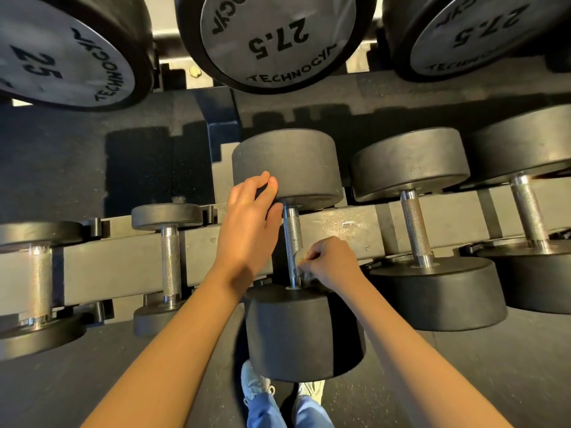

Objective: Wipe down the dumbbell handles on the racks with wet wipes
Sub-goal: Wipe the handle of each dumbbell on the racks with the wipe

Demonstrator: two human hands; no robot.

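Note:
A black dumbbell lies on the lower rack rail in front of me, its knurled steel handle [292, 239] running from the far head [296, 162] to the near head [304, 332]. My left hand [251, 220] rests flat against the far head with its fingers spread, holding nothing. My right hand [332, 264] pinches a small, pale wet wipe [301, 261] against the lower right side of that handle, close to the near head. The wipe is mostly hidden by my fingers.
More dumbbells sit on the same rail: a small one [169, 257] and a bigger one [38, 279] to the left, two large ones [415, 230] [526, 211] to the right. Upper-rack heads marked 25 [61, 57] and 27.5 [275, 38] hang overhead. My shoes [256, 384] stand below.

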